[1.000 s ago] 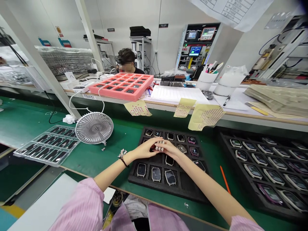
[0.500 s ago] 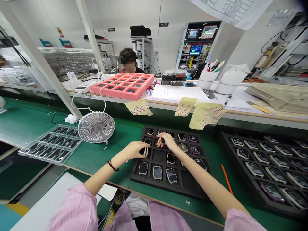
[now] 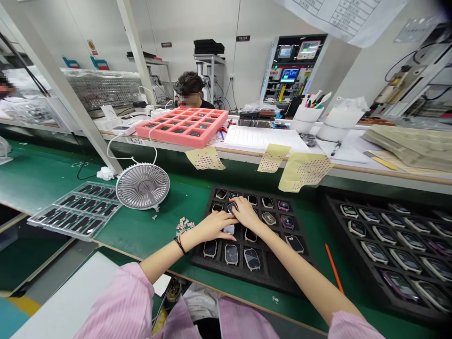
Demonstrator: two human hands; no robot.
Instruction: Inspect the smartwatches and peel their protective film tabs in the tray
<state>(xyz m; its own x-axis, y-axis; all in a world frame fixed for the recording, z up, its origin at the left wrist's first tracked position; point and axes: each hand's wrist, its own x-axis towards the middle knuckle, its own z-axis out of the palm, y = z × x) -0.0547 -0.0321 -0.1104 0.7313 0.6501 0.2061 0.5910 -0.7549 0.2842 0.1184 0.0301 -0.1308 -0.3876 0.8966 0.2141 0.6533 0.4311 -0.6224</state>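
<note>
A black foam tray in front of me holds smartwatches in square pockets. My left hand reaches over its left side, thumb and fingers around a smartwatch in a second-column pocket; the fingers partly cover it. Just behind, my right hand has its fingertips at the edge of another smartwatch, gripping it at its pocket. Several small pale pieces lie in a loose pile on the green bench, left of my left wrist.
At right stands a second black tray of watches, with an orange stick before it. A round fan and a clear tray of dark parts are at left. A pink foam tray sits on the shelf; a person is behind.
My left hand has moved right with a smartwatch, from the first column to the second-column pocket, uncovering the small pieces. My right hand has shifted slightly left and lowered its watch.
</note>
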